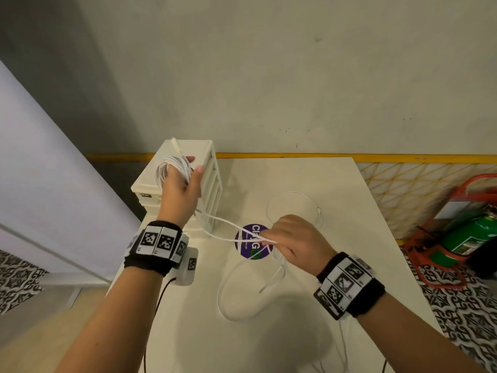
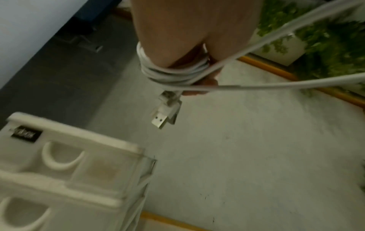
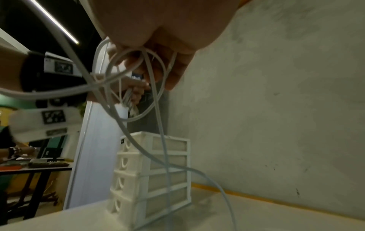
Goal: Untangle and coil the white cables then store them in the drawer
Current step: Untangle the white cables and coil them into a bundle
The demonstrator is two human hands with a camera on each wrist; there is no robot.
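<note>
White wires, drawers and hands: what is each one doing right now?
White cable coil: wound round the left hand's fingers, plug end sticking out.
Loose white cable: looped on the table.
White plastic drawer tower: drawers closed.
Left hand: holds the coil.
Right hand: pinches strands.

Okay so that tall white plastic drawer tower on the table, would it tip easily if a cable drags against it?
Probably yes. The white plastic drawer tower is tall on a narrow base and looks like light, thin plastic. The thin white cable stretched between left hand and right hand passes beside it, so a snag could topple or slide it.
</note>
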